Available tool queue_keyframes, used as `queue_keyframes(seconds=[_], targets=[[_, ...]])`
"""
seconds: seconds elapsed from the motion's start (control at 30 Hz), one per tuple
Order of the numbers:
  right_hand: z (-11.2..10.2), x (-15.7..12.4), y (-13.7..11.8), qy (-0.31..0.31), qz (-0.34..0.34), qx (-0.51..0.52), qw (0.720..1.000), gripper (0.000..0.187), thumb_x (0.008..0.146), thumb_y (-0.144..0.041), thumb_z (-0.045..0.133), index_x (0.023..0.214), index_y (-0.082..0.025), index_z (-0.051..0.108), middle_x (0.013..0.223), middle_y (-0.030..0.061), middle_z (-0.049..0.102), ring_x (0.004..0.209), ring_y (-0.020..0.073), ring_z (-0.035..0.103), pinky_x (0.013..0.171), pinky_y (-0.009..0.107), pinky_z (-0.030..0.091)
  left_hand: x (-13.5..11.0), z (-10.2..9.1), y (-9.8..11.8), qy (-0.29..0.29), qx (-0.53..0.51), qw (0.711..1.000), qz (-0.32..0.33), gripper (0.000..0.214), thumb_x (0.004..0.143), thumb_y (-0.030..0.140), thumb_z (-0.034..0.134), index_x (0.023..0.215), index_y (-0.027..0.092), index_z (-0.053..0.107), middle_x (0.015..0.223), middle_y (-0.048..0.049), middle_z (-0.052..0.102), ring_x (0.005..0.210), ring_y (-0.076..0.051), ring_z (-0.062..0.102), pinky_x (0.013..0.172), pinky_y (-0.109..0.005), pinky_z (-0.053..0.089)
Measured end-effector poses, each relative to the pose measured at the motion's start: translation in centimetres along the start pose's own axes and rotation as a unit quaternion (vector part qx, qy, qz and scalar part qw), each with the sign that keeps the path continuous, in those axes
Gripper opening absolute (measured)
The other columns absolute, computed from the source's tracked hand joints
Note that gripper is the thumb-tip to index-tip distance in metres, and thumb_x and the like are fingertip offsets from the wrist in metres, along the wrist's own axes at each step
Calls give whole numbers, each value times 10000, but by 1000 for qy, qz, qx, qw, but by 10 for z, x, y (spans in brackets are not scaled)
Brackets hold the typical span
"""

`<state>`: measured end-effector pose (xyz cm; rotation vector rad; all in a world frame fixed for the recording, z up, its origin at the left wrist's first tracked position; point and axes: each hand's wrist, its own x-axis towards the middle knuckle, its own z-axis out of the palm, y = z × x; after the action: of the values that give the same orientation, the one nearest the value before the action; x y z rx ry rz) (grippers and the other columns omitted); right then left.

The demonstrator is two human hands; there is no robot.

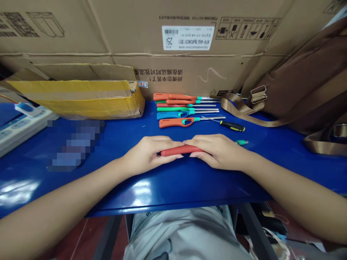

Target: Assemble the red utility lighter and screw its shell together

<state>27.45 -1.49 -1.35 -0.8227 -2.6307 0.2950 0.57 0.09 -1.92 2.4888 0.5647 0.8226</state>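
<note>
Both my hands rest on the blue table (168,184) and grip one red long-nosed lighter (181,150) lying flat between them. My left hand (148,153) wraps its fingers over the lighter's left end. My right hand (217,150) covers the right part; a teal tip (241,142) pokes out beyond it. Behind my hands lies a row of several lighters (180,108) in orange, red, green and blue with metal nozzles pointing right. A black-and-yellow screwdriver (230,125) lies beside them.
Large cardboard boxes (151,39) wall off the back. A yellow-taped carton (81,99) sits back left, a white power strip (18,126) at far left. A brown bag (306,83) with straps lies at right. A blurred patch covers part of the table left.
</note>
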Motion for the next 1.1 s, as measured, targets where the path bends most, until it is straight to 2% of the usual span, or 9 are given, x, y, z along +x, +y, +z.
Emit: queue_keyframes(seconds=[0.13,0.23,0.37,0.5,0.57,0.7,0.8,1.0,1.1], targets=[[-1,0,-2,-14,-2,3,1000,349,1085,-372,439,1255,-173,669,1176,88,758,1044,231,728,873,345,566,-1,-1,1,-15,6,1000,9,313,968,270,683,1270,193,717,1111,-71,790,914,-152,746,852,-232,570],[-4,0,-2,-29,13,-21,999,392,1080,-382,451,1340,-156,638,1227,106,756,1089,253,728,889,367,566,-1,-5,0,-23,6,1000,1,295,967,264,676,1246,183,726,1092,-74,792,896,-157,745,832,-242,573],[-12,-2,6,-16,33,-74,997,452,1039,-361,532,1426,-134,582,1249,137,758,1053,270,739,860,368,550,1,-16,-4,9,9,1000,-3,251,942,266,703,1171,177,754,1072,-75,801,896,-166,758,819,-239,576],[-18,-3,13,-47,59,-72,995,267,1035,-302,495,1074,-185,732,916,60,792,801,223,728,706,323,481,2,-25,-6,24,31,999,0,223,936,260,701,1136,181,759,1046,-63,804,905,-166,759,825,-235,568],[-18,-2,12,-61,72,-81,992,253,1026,-301,504,1004,-194,733,856,43,777,751,215,710,685,322,444,1,-23,-5,-3,55,998,8,233,945,260,679,1144,159,744,1031,-68,795,882,-163,745,811,-238,557],[-15,1,5,-80,70,-111,988,255,1028,-282,498,1086,-197,732,962,51,799,799,223,722,702,333,417,0,-15,-2,-77,104,992,-12,272,986,257,595,1211,144,699,992,-59,752,849,-159,699,780,-250,528],[-13,2,1,-90,55,-136,985,275,1042,-298,488,1069,-181,735,920,53,796,769,218,716,706,337,414,1,-13,-1,-100,98,990,-24,277,1017,267,550,1228,149,687,984,-52,725,845,-151,677,778,-244,510],[-24,-1,4,29,40,-188,981,234,992,-363,590,1039,-197,748,923,46,789,833,230,720,758,343,464,6,-34,-10,-95,68,993,-34,216,1015,300,574,1021,143,722,851,-31,694,746,-121,635,705,-216,466],[-33,-3,10,54,57,-216,973,253,967,-348,608,1104,-171,728,999,70,786,932,264,721,790,359,503,5,-46,-18,-82,101,990,-52,259,1003,333,580,913,132,717,762,-27,658,650,-116,583,618,-228,421]])
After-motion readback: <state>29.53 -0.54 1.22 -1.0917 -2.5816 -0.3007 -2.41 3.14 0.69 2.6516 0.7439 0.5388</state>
